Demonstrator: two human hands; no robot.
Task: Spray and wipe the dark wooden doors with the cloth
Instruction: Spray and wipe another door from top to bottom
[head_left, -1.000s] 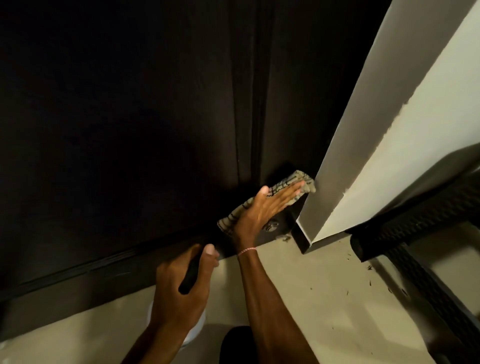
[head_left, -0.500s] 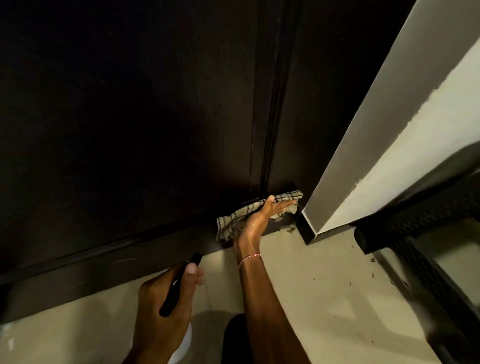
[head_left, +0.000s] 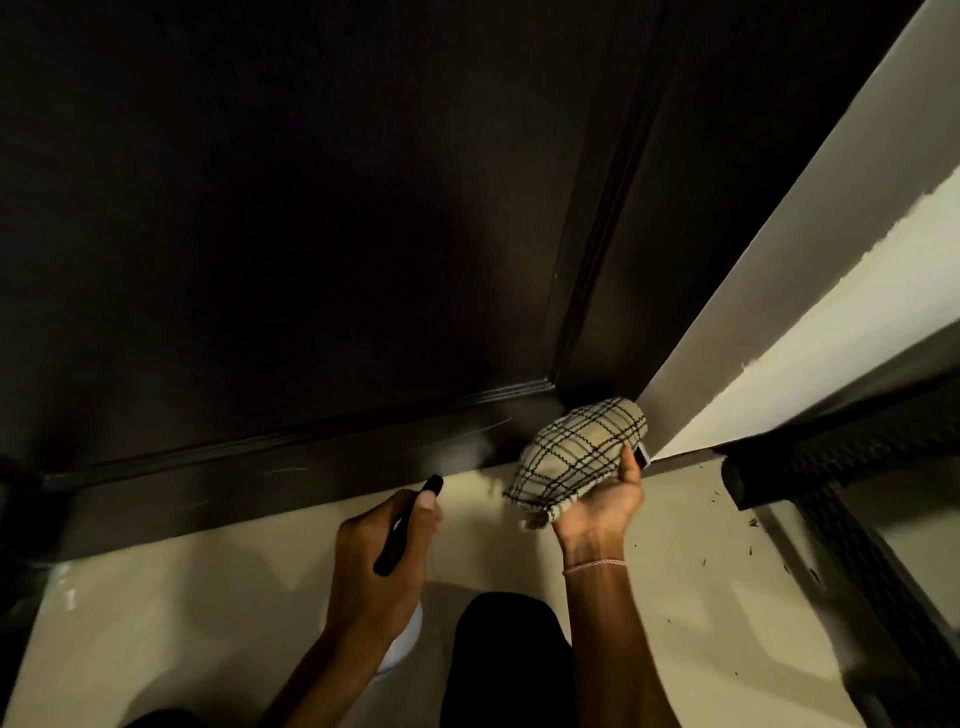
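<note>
right hand (head_left: 602, 501), fingers curled round a bunched checked cloth (head_left: 576, 457) near the dark door's (head_left: 260, 234) bottom right corner, left hand (head_left: 374, 566), fingers wrapped round a spray bottle (head_left: 407, 526), pale floor (head_left: 701, 597) below

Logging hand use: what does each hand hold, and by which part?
The left hand grips the spray bottle at its top, round the black trigger head. The right hand holds the bunched checked cloth from underneath, at its lower end.
</note>
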